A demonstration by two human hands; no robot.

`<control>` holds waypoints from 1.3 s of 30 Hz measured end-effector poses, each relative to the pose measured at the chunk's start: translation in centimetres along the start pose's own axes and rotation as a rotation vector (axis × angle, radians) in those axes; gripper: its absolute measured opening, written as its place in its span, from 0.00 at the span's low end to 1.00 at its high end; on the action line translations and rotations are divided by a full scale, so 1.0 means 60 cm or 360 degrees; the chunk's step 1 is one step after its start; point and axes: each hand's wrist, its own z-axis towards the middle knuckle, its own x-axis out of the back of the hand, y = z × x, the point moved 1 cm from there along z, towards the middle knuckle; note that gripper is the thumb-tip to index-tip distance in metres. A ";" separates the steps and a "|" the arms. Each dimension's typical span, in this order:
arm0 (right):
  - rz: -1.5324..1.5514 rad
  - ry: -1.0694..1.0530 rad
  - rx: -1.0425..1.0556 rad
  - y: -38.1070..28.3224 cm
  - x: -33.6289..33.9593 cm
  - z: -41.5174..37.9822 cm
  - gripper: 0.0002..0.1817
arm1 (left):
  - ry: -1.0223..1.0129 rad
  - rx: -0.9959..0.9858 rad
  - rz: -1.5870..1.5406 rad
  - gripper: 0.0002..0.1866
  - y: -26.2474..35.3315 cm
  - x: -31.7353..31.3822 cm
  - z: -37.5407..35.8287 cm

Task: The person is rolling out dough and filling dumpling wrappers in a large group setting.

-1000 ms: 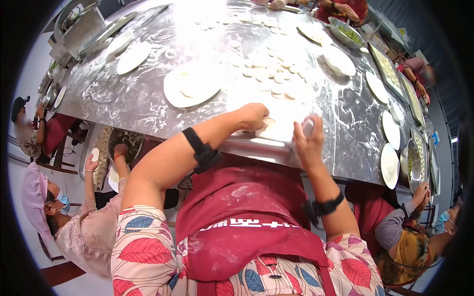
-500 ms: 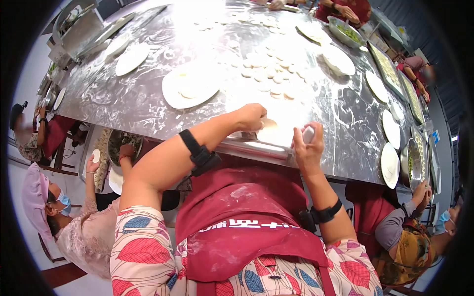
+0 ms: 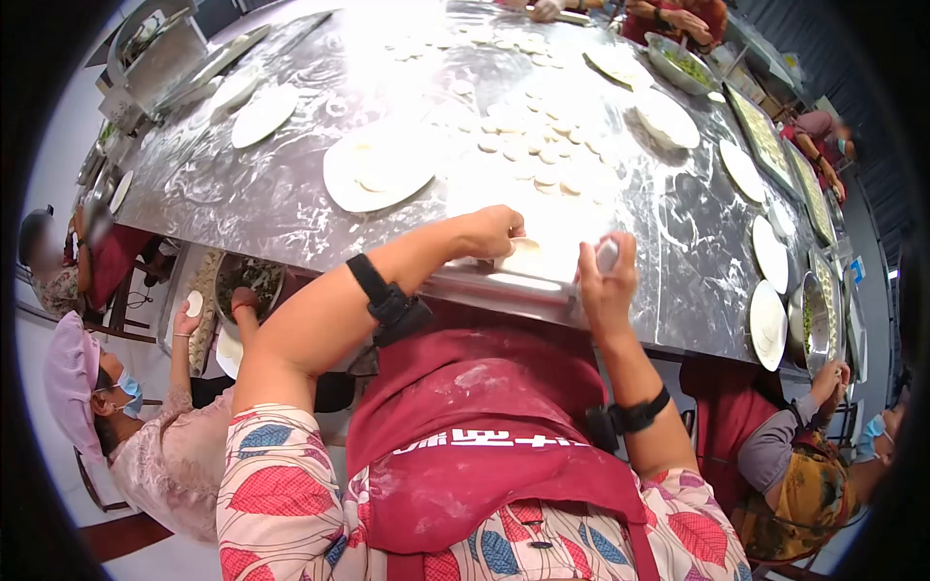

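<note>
Near the front edge of the floured metal table, my left hand [image 3: 492,232] is closed on the rim of a round dough wrapper [image 3: 523,254], which lies on the tabletop. To the right of the wrapper, my right hand [image 3: 608,286] is wrapped around a pale rolling pin [image 3: 607,256]. Only the rounded end of the pin shows above the fingers; glare and the hand hide the rest. Beyond my hands lie several round dough pieces [image 3: 545,145], partly washed out by bright light. A white plate [image 3: 402,189] with a few wrappers stands beyond my left forearm.
White plates [image 3: 668,121] and a bowl of green filling [image 3: 681,66] line the right side of the table [image 3: 262,218]. Trays of dumplings [image 3: 756,136] stand farther right. Co-workers sit left and right; the left one holds a wrapper [image 3: 195,304] beside a filling bowl [image 3: 250,276].
The view has shifted very slightly. My left hand still grips the wrapper, which has moved a little, and my right hand stays around the rolling pin.
</note>
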 end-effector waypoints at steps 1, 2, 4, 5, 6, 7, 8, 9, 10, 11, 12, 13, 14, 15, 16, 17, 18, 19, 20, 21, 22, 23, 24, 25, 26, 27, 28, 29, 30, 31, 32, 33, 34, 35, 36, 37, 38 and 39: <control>-0.0090 0.0037 0.0082 0.001 -0.010 0.014 0.14 | 0.0046 -0.0003 0.0025 0.11 -0.001 -0.002 -0.001; -0.0178 0.0081 0.0169 0.004 -0.028 0.050 0.14 | 0.0095 -0.0010 0.0058 0.11 -0.002 0.000 0.002; -0.0286 0.0123 0.0277 0.006 -0.044 0.080 0.14 | 0.0219 -0.0005 0.0072 0.11 -0.010 0.004 0.013; -0.0296 0.0120 0.0305 0.015 -0.053 0.091 0.14 | 0.0224 -0.0011 0.0045 0.11 -0.020 -0.001 0.019; -0.0295 0.0122 0.0355 0.021 -0.066 0.112 0.14 | 0.0251 -0.0020 0.0026 0.12 -0.029 -0.006 0.025; -0.0269 0.0125 0.0324 0.032 -0.063 0.106 0.14 | 0.0292 -0.0034 0.0011 0.13 -0.028 -0.002 0.025; -0.0211 0.0105 0.0294 0.033 -0.052 0.091 0.14 | 0.0301 -0.0017 0.0094 0.13 -0.016 -0.001 0.016; -0.0161 0.0079 0.0274 0.040 -0.038 0.069 0.14 | 0.0302 0.0004 0.0169 0.14 -0.005 -0.008 0.005; -0.0143 0.0075 0.0209 0.027 -0.022 0.043 0.14 | 0.0314 -0.0029 0.0220 0.14 0.003 -0.014 -0.005; -0.0106 0.0030 0.0134 0.026 -0.006 0.015 0.14 | 0.0316 -0.0063 0.0267 0.15 0.007 -0.021 -0.013; -0.0032 0.0022 0.0097 0.005 0.005 -0.007 0.13 | 0.0344 -0.0148 0.0225 0.14 0.003 -0.028 -0.016; 0.0041 0.0013 0.0055 -0.014 0.012 -0.023 0.13 | 0.0368 -0.0233 0.0184 0.14 -0.002 -0.029 -0.015; 0.0055 0.0011 0.0091 -0.016 0.016 -0.032 0.13 | 0.0271 -0.0248 -0.0080 0.13 -0.003 -0.019 -0.020; 0.0067 0.0012 0.0119 -0.016 0.018 -0.039 0.13 | 0.0301 -0.0232 -0.0169 0.13 -0.006 -0.006 -0.027; 0.0079 0.0014 0.0145 -0.014 0.018 -0.043 0.13 | 0.0329 -0.0216 -0.0256 0.13 -0.001 0.017 -0.041; 0.0096 0.0017 0.0135 -0.010 0.016 -0.044 0.13 | 0.0356 -0.0201 -0.0343 0.13 -0.002 0.041 -0.052; 0.0111 0.0017 0.0122 -0.005 0.015 -0.043 0.13 | 0.0385 -0.0140 -0.0300 0.14 -0.010 0.071 -0.057; 0.0127 0.0016 0.0111 -0.001 0.013 -0.041 0.13 | 0.0414 -0.0079 -0.0257 0.15 -0.022 0.107 -0.061; 0.0202 0.0009 0.0040 -0.011 0.013 -0.038 0.13 | 0.0464 0.0001 -0.0270 0.15 -0.036 0.143 -0.068; 0.0172 0.0010 0.0060 -0.015 0.015 -0.035 0.14 | 0.0512 0.0083 -0.0281 0.16 -0.053 0.182 -0.076; 0.0142 0.0010 0.0076 -0.015 0.017 -0.034 0.14 | 0.0545 0.0144 -0.0151 0.16 -0.086 0.223 -0.075; 0.0113 0.0011 0.0090 -0.012 0.015 -0.036 0.14 | 0.0576 0.0206 -0.0018 0.15 -0.123 0.262 -0.067; 0.0069 0.0034 0.0123 0.002 0.014 -0.040 0.14 | 0.0757 0.0350 0.0303 0.15 -0.147 0.296 -0.054; 0.0046 0.0034 0.0153 0.000 0.014 -0.041 0.14 | 0.0934 0.0488 0.0625 0.14 -0.162 0.325 -0.041; 0.0019 0.0033 0.0188 -0.008 0.017 -0.038 0.15 | 0.0932 0.0506 0.0652 0.14 -0.164 0.346 -0.021; -0.0013 0.0032 0.0221 -0.010 0.019 -0.038 0.15 | 0.0928 0.0521 0.0673 0.13 -0.165 0.361 0.005; 0.0015 0.0019 0.0142 0.005 0.017 -0.044 0.14 | 0.0924 0.0534 0.0692 0.13 -0.165 0.369 0.033; 0.0039 0.0006 0.0122 0.007 0.017 -0.043 0.14 | 0.0908 0.0488 0.0747 0.12 -0.170 0.369 0.066; 0.0058 -0.0009 0.0098 0.004 0.017 -0.043 0.14 | 0.0888 0.0442 0.0797 0.12 -0.174 0.363 0.102; 0.0076 -0.0020 0.0077 0.002 0.018 -0.041 0.15 | 0.0869 0.0392 0.0848 0.12 -0.179 0.355 0.135; 0.0029 -0.0017 0.0136 0.002 0.019 -0.039 0.15 | 0.0896 0.0453 0.0867 0.13 -0.183 0.347 0.160; 0.0029 -0.0029 0.0133 -0.001 0.021 -0.038 0.15 | 0.0918 0.0515 0.0884 0.14 -0.186 0.336 0.183; 0.0028 -0.0040 0.0129 -0.007 0.022 -0.036 0.15 | 0.0939 0.0575 0.0901 0.15 -0.189 0.326 0.201; 0.0027 -0.0052 0.0126 -0.009 0.022 -0.034 0.15 | 0.0907 0.0653 0.0884 0.15 -0.171 0.319 0.201; 0.0038 -0.0049 0.0142 -0.008 0.022 -0.034 0.15 | 0.0872 0.0731 0.0868 0.14 -0.153 0.313 0.199; 0.0052 -0.0046 0.0156 -0.008 0.022 -0.033 0.15 | 0.0834 0.0811 0.0854 0.14 -0.141 0.306 0.197; 0.0068 -0.0043 0.0172 -0.008 0.021 -0.032 0.15 | 0.0824 0.0774 0.0885 0.14 -0.150 0.305 0.205; 0.0036 -0.0026 0.0190 -0.010 0.021 -0.029 0.15 | 0.0811 0.0738 0.0912 0.14 -0.164 0.310 0.212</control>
